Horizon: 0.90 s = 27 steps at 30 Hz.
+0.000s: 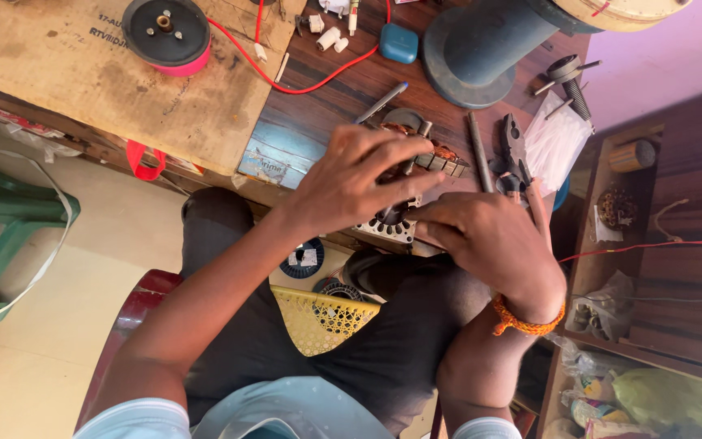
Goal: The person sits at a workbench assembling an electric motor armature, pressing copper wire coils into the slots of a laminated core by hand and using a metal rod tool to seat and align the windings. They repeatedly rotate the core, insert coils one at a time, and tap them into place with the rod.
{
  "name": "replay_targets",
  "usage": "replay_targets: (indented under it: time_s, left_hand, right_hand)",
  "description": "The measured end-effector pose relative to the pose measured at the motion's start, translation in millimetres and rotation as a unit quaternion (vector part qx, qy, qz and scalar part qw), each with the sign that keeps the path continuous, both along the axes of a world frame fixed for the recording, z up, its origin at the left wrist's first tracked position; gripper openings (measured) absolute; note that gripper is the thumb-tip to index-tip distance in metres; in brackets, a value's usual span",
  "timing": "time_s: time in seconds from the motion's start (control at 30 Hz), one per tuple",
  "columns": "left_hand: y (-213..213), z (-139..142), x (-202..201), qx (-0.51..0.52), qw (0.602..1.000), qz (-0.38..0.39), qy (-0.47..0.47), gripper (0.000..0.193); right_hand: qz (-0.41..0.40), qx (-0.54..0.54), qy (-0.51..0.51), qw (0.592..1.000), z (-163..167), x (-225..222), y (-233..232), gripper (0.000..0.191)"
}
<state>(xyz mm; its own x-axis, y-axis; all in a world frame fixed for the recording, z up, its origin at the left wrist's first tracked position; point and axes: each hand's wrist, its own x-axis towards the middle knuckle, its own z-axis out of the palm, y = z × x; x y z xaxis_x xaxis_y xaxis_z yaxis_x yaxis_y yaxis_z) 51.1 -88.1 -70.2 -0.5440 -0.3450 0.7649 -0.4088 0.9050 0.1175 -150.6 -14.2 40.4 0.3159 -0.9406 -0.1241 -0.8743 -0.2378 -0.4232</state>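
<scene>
At the far left a green plastic stool [10,219] stands on the pale floor. On the desk [327,89], a sheet of cardboard [83,73] carries a black round spool [166,31] with a red wire [286,81] trailing off to the right. The left hand [351,183] comes next, its fingers [392,162] curled down over the top of a motor stator [404,215] with copper windings, which sits at the near edge of the desk just above the person's lap; the grip looks closed on it, though the palm hides the contact. A yellow mesh basket [318,317] lies on the lap below. The right hand [489,240], an orange thread band [522,321] at its wrist, presses against the stator's right side, fingertips touching it; how tightly it grasps cannot be told. Behind the hands lie a blue case [398,42], a grey round base [481,49], a metal rod [479,150] and pliers [513,150]. A wooden shelf [660,244] stands at the right
</scene>
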Motion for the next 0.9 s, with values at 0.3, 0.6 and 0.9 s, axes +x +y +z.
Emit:
replay_targets:
  time_s: [0.3, 0.6, 0.9]
  left_hand:
    - [8.9, -10.2, 11.5, 0.077, 0.992, -0.075, 0.067, 0.024]
    - [36.8, 3.1, -13.1, 0.587, 0.758, -0.098, 0.266, 0.011]
    - [29.7, 10.9, -18.6, 0.683, 0.614, -0.153, 0.364, 0.018]
  right_hand:
    - [0.009, -0.112, -0.074, 0.991, 17.6, 11.0, 6.3, 0.016]
    - [-0.129, -0.255, -0.157, 0.946, -2.5, 23.9, -20.9, 0.012]
    - [-0.181, -0.182, -0.246, 0.935, -21.0, 17.5, -38.4, 0.009]
